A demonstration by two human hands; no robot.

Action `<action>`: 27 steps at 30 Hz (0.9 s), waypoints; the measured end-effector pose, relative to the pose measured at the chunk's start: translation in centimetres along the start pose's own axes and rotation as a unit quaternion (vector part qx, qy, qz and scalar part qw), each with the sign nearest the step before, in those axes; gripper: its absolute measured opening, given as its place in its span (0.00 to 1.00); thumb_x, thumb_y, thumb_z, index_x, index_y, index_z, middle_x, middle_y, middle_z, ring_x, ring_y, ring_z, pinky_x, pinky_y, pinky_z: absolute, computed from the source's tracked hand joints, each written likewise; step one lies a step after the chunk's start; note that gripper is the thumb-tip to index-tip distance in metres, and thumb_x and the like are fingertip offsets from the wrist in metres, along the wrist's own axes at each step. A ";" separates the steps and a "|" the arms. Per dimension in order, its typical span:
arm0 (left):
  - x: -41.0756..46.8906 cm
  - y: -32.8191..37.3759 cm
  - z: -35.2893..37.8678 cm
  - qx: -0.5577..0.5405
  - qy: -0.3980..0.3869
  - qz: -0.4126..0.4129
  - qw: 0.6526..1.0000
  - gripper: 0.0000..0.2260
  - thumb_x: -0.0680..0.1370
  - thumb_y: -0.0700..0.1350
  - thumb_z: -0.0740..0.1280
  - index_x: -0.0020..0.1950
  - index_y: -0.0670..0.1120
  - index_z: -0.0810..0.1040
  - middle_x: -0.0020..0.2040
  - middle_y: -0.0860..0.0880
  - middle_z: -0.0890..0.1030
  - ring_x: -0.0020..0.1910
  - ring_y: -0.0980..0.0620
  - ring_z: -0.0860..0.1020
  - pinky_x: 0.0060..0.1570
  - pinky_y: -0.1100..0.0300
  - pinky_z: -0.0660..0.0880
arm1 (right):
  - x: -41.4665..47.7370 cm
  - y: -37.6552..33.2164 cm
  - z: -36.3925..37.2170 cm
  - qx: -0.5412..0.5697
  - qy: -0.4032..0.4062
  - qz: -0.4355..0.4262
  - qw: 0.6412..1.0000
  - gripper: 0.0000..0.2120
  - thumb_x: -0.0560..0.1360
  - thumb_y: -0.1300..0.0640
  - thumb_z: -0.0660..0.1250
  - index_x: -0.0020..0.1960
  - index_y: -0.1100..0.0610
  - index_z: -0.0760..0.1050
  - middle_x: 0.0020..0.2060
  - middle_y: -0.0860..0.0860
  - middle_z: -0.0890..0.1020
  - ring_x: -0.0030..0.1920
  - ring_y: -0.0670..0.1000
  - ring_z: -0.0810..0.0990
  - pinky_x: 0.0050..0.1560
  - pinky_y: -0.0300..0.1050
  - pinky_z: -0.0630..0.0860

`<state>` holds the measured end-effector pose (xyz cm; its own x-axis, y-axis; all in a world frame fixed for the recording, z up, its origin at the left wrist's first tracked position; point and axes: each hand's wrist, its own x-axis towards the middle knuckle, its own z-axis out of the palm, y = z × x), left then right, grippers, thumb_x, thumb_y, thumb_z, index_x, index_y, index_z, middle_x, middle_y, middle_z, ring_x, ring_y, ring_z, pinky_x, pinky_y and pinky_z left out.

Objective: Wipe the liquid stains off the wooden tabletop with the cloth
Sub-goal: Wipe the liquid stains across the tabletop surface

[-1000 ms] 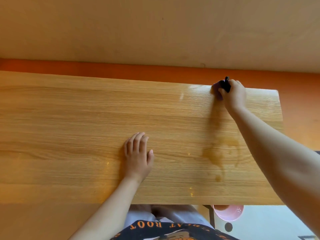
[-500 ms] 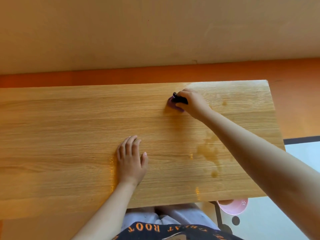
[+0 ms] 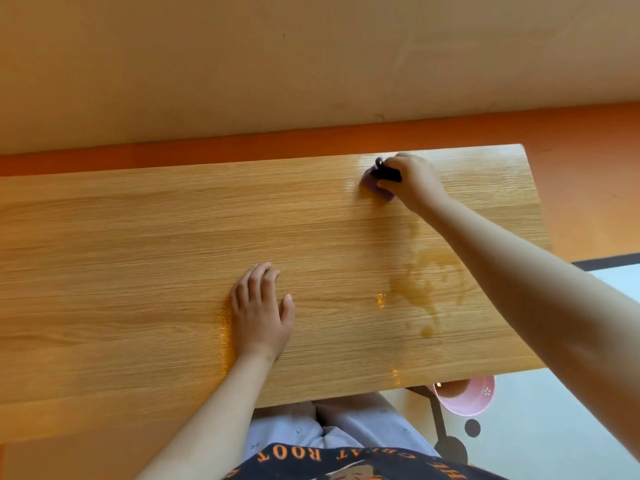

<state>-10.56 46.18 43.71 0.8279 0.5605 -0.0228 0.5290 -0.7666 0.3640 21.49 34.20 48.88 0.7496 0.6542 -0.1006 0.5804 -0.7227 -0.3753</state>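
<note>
The wooden tabletop fills the middle of the view. My right hand reaches to the far right part of it, closed on a small purple cloth with a dark part, pressed flat on the wood. A brownish liquid stain spreads nearer to me on the right side, with a drop below it and a faint wet streak running up toward the cloth. My left hand lies flat on the table's middle, fingers together, holding nothing.
Beyond the table's far edge run an orange strip and a beige wall. A pink bowl sits below the table's near right corner beside a dark table leg. My lap is under the near edge.
My right hand swept the cloth leftward from the far right corner, then back toward the far edge. The view shifted. The left hand stayed flat in place.
</note>
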 end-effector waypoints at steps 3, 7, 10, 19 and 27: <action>0.0 0.0 0.0 -0.003 0.002 0.000 1.000 0.19 0.74 0.50 0.59 0.61 0.43 0.72 0.65 0.44 0.73 0.66 0.43 0.67 0.66 0.46 0.62 | -5.8 -0.7 0.8 0.026 -0.041 -0.050 0.998 0.08 0.71 0.58 0.71 0.49 0.58 0.79 0.44 0.51 0.78 0.44 0.52 0.75 0.41 0.44 0.67; 0.0 0.1 -0.1 -0.005 0.001 0.002 1.000 0.19 0.74 0.50 0.58 0.61 0.43 0.72 0.65 0.44 0.73 0.66 0.43 0.67 0.66 0.46 0.61 | -13.5 -1.2 1.5 0.052 -0.098 -0.108 0.988 0.08 0.69 0.58 0.74 0.47 0.58 0.80 0.42 0.50 0.80 0.43 0.51 0.77 0.43 0.42 0.72; -0.1 0.0 0.0 -0.005 0.008 0.005 1.000 0.19 0.73 0.50 0.58 0.61 0.42 0.73 0.65 0.43 0.73 0.66 0.43 0.67 0.66 0.47 0.60 | -15.6 -1.2 1.5 0.050 -0.163 -0.136 0.976 0.10 0.69 0.58 0.74 0.49 0.57 0.80 0.44 0.50 0.81 0.45 0.49 0.78 0.44 0.39 0.72; 0.0 -0.1 0.3 -0.008 0.023 0.011 1.000 0.19 0.73 0.49 0.60 0.61 0.42 0.72 0.65 0.44 0.73 0.66 0.42 0.67 0.66 0.45 0.61 | -5.9 -1.2 0.4 0.029 -0.076 -0.063 0.995 0.10 0.71 0.59 0.71 0.51 0.61 0.80 0.45 0.55 0.81 0.44 0.55 0.78 0.43 0.49 0.74; -0.1 -0.3 0.5 -0.007 0.038 0.023 0.999 0.18 0.73 0.48 0.62 0.60 0.42 0.72 0.65 0.43 0.73 0.66 0.42 0.66 0.65 0.44 0.61 | -13.7 -2.8 2.3 0.061 -0.046 -0.013 0.997 0.08 0.69 0.58 0.74 0.46 0.59 0.80 0.41 0.51 0.79 0.41 0.52 0.75 0.40 0.42 0.66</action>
<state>-10.72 46.20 43.14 0.8347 0.5467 0.0656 0.4868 -0.7884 0.3761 8.83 27.74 49.16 0.6995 0.6938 -0.1712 0.5514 -0.6764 -0.4883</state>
